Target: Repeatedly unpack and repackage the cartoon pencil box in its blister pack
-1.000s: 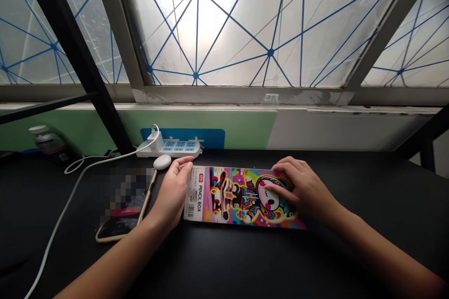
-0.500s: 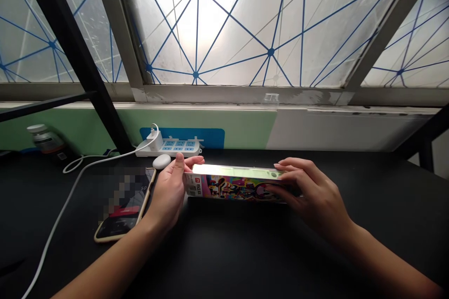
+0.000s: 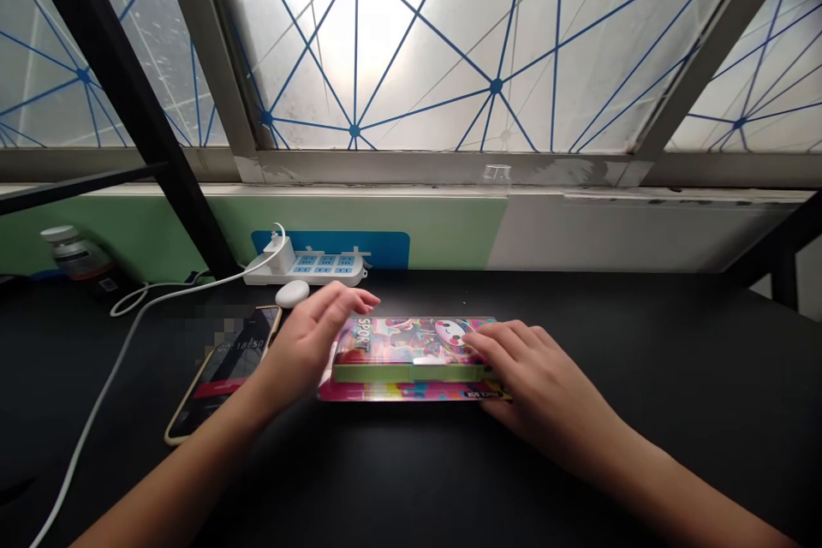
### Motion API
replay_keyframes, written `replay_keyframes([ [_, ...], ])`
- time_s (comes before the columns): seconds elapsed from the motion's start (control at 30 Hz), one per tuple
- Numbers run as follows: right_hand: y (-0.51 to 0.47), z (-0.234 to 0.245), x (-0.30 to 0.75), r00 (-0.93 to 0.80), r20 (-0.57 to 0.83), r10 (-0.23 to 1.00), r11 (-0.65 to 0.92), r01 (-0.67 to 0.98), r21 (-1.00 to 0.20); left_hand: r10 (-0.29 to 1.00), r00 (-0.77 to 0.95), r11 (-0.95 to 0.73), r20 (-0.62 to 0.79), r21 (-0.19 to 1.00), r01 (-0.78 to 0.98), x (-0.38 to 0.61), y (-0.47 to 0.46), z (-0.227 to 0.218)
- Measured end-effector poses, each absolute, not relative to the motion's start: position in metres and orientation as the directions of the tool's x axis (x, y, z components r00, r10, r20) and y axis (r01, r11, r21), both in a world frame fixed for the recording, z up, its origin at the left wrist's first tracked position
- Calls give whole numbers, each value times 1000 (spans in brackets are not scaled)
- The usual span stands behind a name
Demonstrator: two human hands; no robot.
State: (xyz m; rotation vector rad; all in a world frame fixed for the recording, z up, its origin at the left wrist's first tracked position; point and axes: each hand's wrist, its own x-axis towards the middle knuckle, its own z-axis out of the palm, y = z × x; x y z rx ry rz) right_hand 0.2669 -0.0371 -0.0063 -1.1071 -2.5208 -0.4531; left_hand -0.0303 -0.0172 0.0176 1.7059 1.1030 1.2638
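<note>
A colourful pencil box (image 3: 404,351) with cartoon print and a green side lies flat on the black desk (image 3: 411,479), on its wider printed backing. My left hand (image 3: 308,342) rests at its left end with fingers stretched out over the corner. My right hand (image 3: 533,377) lies on the box's right end, fingers flat on the top face. Neither hand grips anything.
A phone (image 3: 222,368) lies left of the box. Behind it are a white oval case (image 3: 292,293), a white power strip (image 3: 308,270) with a charger and a white cable (image 3: 103,394). A small bottle (image 3: 74,253) stands far left. Window frame and black struts lie beyond.
The box was flat with its printed face up, then tipped on edge between both hands, and now lies flat turned over. My left fingers have opened from its end.
</note>
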Motion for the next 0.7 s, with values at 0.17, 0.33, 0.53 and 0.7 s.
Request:
replay_keyframes([
  [0.17, -38, -12, 260, -646, 411, 643, 690, 722, 57, 881, 412, -465, 234, 596, 655, -32, -15, 0],
  [0.33, -37, -11, 262, -644, 375, 667, 719, 687, -100, 845, 493, -522, 207, 516, 679, -35, -12, -8],
  [0.53, -35, -10, 270, -619, 257, 742, 670, 693, -265, 845, 504, -516, 178, 520, 681, -33, -13, -7],
  [0.7, -23, -18, 281, -552, 287, 783, 619, 741, -262, 826, 510, -557, 241, 484, 674, -31, -14, -8],
])
